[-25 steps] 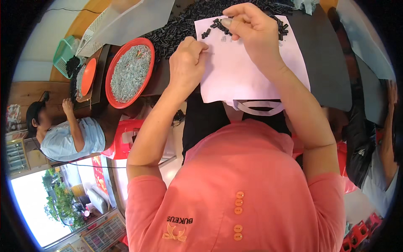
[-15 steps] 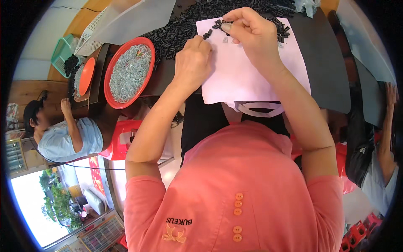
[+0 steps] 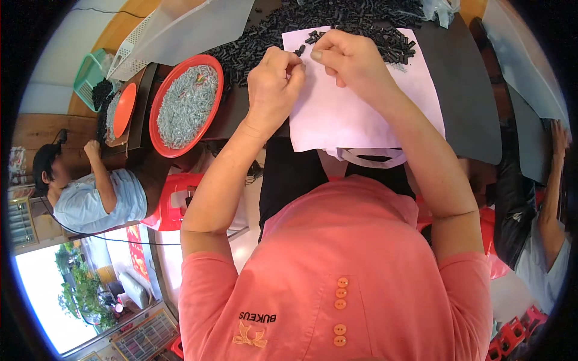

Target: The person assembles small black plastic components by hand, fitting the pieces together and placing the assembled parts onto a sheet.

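My left hand [image 3: 272, 84] is closed, thumb and fingers pinched together at the left edge of a pale pink cloth [image 3: 361, 120]. Right at its fingertips is a small black cylindrical piece [image 3: 300, 50]; whether the fingers hold it, I cannot tell. Above the cloth, my right hand [image 3: 352, 63] pinches thumb against forefinger, a short gap from the left. Anything between those fingertips is too small to make out. Beyond the right hand, black pieces [image 3: 397, 48] are heaped on the cloth's far edge, with a few tiny clear pieces [image 3: 399, 67] beside them.
A large pile of black pieces [image 3: 241, 54] covers the far table. To the left stands a red basin [image 3: 220, 96] full of small clear-silvery pieces. The dark tabletop [image 3: 469, 102] extends rightward. One person [image 3: 102, 192] sits at left; another person's arm [image 3: 554, 192] shows at right.
My right hand has come nearer, down and left toward the left hand. The left hand has turned, its thumb now showing against the fingers. Tiny clear pieces near the right hand are less visible.
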`<state>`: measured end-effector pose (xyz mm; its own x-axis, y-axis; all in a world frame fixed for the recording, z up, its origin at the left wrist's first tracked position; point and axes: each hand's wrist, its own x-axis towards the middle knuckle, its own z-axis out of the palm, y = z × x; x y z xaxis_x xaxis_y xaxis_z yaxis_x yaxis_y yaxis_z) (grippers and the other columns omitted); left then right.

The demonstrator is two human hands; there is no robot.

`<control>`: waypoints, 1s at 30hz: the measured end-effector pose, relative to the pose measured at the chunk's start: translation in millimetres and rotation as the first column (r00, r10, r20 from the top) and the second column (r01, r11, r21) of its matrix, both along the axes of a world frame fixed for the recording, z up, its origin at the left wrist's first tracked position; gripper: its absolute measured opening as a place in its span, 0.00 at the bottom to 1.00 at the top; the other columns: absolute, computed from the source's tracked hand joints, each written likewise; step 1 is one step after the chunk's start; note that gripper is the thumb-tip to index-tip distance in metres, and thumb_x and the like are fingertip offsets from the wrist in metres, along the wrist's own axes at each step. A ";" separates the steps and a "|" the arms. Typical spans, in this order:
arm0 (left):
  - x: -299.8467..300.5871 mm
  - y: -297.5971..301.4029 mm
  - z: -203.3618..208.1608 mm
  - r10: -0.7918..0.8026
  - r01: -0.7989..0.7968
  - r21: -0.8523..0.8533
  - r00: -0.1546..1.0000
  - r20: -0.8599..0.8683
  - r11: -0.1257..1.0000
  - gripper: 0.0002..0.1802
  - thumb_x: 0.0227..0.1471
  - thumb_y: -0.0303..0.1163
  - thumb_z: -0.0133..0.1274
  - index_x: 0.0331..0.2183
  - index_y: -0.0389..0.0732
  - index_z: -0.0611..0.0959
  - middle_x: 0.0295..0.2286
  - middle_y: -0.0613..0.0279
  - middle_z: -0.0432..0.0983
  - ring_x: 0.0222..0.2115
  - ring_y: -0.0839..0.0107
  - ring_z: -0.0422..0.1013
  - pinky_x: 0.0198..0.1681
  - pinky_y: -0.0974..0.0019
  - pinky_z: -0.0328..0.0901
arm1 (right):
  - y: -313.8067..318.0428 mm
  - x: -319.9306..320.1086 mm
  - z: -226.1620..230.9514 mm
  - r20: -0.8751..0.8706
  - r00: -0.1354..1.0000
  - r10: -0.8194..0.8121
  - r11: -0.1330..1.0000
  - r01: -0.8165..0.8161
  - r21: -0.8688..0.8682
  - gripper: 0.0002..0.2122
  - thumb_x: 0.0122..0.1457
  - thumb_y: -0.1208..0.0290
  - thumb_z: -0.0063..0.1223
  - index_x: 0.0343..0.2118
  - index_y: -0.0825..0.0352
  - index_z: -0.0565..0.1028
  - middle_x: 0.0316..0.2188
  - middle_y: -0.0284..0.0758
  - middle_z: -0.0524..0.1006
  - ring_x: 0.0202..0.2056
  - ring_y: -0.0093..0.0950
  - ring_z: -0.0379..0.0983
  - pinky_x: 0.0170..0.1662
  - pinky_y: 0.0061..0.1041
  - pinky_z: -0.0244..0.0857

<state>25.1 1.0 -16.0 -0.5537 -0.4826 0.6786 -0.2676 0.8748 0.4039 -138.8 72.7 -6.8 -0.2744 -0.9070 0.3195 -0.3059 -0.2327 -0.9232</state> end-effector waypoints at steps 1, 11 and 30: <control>-1.8 1.6 3.4 -0.032 0.034 0.037 0.998 -0.053 0.999 0.05 0.44 0.21 0.57 0.27 0.37 0.76 0.23 0.57 0.72 0.21 0.62 0.72 0.24 0.63 0.67 | 0.8 0.8 2.4 0.032 0.998 0.047 0.995 -0.049 0.084 0.07 0.52 0.69 0.57 0.26 0.68 0.77 0.13 0.33 0.72 0.14 0.20 0.68 0.19 0.23 0.61; -21.8 -5.5 16.8 -0.081 0.094 0.168 0.993 -0.084 0.981 0.04 0.45 0.24 0.58 0.26 0.35 0.78 0.24 0.56 0.73 0.22 0.65 0.73 0.26 0.65 0.67 | -3.5 -9.8 4.7 0.208 0.976 0.057 0.997 -0.067 0.039 0.06 0.52 0.72 0.54 0.26 0.71 0.76 0.14 0.33 0.72 0.11 0.19 0.65 0.14 0.20 0.59; -37.0 -32.7 28.2 0.046 -0.102 0.191 0.960 0.276 0.976 0.07 0.43 0.29 0.58 0.25 0.34 0.83 0.21 0.56 0.78 0.22 0.68 0.74 0.26 0.65 0.67 | -5.3 -13.8 12.4 0.377 0.924 -0.062 0.994 0.093 -0.065 0.04 0.55 0.75 0.53 0.27 0.70 0.75 0.15 0.30 0.71 0.14 0.17 0.64 0.16 0.17 0.60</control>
